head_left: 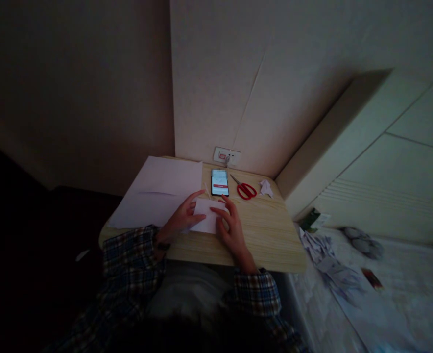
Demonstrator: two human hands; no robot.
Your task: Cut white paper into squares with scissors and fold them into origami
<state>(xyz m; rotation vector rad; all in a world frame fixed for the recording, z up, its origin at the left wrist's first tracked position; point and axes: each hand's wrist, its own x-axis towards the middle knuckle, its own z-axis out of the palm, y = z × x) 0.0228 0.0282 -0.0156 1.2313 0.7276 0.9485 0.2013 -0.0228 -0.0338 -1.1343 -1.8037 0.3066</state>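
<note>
A small white sheet of paper (pixel 206 224) lies on the table in front of me, between my two hands. My left hand (pixel 182 215) rests at its left side, with the thumb on the paper and the index finger stretched out past its far edge. On the right side, my right hand (pixel 232 228) touches the sheet with its fingers apart. Neither hand is closed round anything. Just beyond the paper is a thin white strip (pixel 206 190). A phone with a lit screen (pixel 220 182) lies behind it, and red-handled scissors (pixel 246 190) are to the right of the phone.
Large white sheets (pixel 165 179) cover the left part of the wooden table (pixel 268 235). A folded white paper piece (pixel 266 189) lies near the back right corner. A wall socket (pixel 227 156) is behind the phone. Crumpled papers (pixel 323 250) lie on the bed at right.
</note>
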